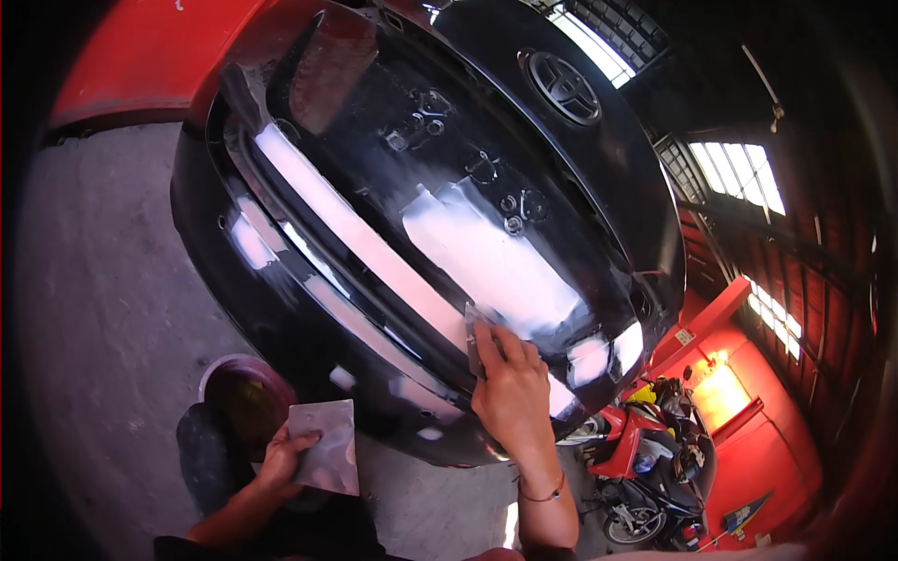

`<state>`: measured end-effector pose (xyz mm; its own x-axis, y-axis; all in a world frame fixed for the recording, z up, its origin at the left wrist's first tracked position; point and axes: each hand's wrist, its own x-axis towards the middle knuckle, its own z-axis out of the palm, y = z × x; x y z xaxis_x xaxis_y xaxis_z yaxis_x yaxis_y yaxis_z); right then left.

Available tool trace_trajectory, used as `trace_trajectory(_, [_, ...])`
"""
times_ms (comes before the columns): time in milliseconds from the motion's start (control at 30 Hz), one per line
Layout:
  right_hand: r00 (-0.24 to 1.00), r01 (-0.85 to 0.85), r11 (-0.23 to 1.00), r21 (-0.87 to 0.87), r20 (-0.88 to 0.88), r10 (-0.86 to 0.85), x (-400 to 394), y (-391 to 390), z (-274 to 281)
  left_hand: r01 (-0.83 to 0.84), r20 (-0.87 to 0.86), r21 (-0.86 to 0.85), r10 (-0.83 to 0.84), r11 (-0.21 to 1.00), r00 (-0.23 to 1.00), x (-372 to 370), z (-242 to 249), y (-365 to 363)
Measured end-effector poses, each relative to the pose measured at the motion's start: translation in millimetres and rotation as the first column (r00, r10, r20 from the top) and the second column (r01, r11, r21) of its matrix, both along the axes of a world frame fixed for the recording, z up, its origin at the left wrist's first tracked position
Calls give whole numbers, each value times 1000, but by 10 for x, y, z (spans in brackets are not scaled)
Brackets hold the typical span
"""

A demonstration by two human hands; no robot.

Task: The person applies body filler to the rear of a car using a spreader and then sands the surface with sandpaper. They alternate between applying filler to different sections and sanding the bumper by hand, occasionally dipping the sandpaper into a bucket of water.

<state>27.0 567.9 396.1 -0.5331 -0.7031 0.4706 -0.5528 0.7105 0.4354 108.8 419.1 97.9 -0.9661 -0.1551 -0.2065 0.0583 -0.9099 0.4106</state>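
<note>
My right hand (513,391) grips a thin flat putty spreader (471,338), its blade against the long pale strip (360,238) on the rear of a black car (210,210). A broad white patch (496,257) covers the panel beside it, and smaller white patches dot the bumper. Lower down, away from the bodywork, my left hand (279,460) pinches a flat grey metal-looking plate (329,447), thumb on top. The plate's face carries pale smears.
A round reddish tub (204,379) with yellowish contents stands on the grey concrete floor (103,271) by my leg. Red bodywork (140,56) lies at the upper left. On the right, a red and black motorcycle (636,467) is parked near a red wall (776,467).
</note>
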Motion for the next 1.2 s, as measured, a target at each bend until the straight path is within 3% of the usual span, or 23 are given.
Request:
trace_trajectory(67, [1000, -14, 1000, 0, 12, 14, 61, -7, 126, -3, -2, -12, 3, 1000, 1000, -7, 7, 29])
trace_trajectory(133, [976, -55, 998, -23, 208, 59, 93, 34, 276, 21, -14, -10, -21, 1000, 1000, -11, -38, 47])
trace_trajectory(167, [949, -129, 990, -61, 283, 141, 90, 99, 402, 39, -28, -7, -39, 999, 999, -14, -54, 49])
trace_trajectory(233, [926, -58, 972, -228, 352, 138, 275, 172, 755, 23, -12, -37, -24, 999, 1000, 3, -50, 43])
trace_trajectory(267, [950, -10, 932, -363, 287, 122, 380, 259, 872, 14, 13, -59, -13, 998, 1000, 20, -44, 49])
trace_trajectory(333, [936, -70, 657, -751, 178, 302, 494, 470, 910, 21, 13, -26, -20, 999, 1000, 64, -48, 20])
trace_trajectory(400, [914, -27, 574, -818, 212, 346, 633, 793, 851, 33, 3, -3, -33, 999, 999, 58, -71, -31])
trace_trajectory(467, [883, 35, 560, -828, 288, 370, 746, 1002, 519, -12, -53, 37, 14, 999, 999, 34, -152, -34])
trace_trajectory(567, [758, -72, 862, -502, 534, 374, 831, 907, -117, 13, -37, 41, -11, 999, 999, -25, -271, 6])
trace_trajectory(600, [690, -125, 886, -446, 602, 401, 732, 903, -505, 29, -19, 34, -28, 999, 999, -62, -269, -11])
trace_trajectory(633, [662, -111, 841, -530, 592, 460, 695, 865, -979, 49, -53, 42, -47, 998, 997, -56, -207, 9])
trace_trajectory(700, [636, -281, 832, -478, 557, 534, 439, 991, -2063, 58, -59, 3, -58, 998, 997, -54, -115, 69])
trace_trajectory(767, [704, -397, 860, -322, 495, 510, 600, 918, -2473, 118, -71, -14, -119, 993, 990, -144, -347, 182])
trace_trajectory(800, [717, -378, 863, -335, 484, 502, 637, 918, -2555, 141, -72, -31, -143, 990, 987, -156, -354, 215])
trace_trajectory(867, [754, -392, 912, -117, 528, 392, 698, 966, -2700, 86, 49, -221, -77, 971, 996, -173, -356, 301])
trace_trajectory(900, [761, -379, 917, -126, 521, 386, 633, 1042, -2970, 92, 130, -247, -62, 965, 990, -117, -163, 310])
trace_trajectory(967, [740, -369, 870, -327, 463, 488, 417, 1294, -3614, 99, 107, -324, -68, 941, 992, -68, -72, 304])
trace_trajectory(1033, [753, -321, 889, -327, 481, 449, 420, 1434, -3584, 100, 90, -390, -70, 916, 993, 9, 55, 275])
trace_trajectory(1100, [763, -281, 902, -329, 494, 418, 380, 1563, -3608, 120, 1, -171, -121, 978, 993, 37, 224, 165])
trace_trajectory(1167, [549, 49, 919, -392, 779, 303, 283, 1730, -3701, 87, -31, -234, -97, 968, 995, -13, 181, 108])
trace_trajectory(1200, [546, 44, 917, -396, 779, 310, 258, 1719, -3518, 50, -63, -293, -72, 955, 995, -24, 174, 97])
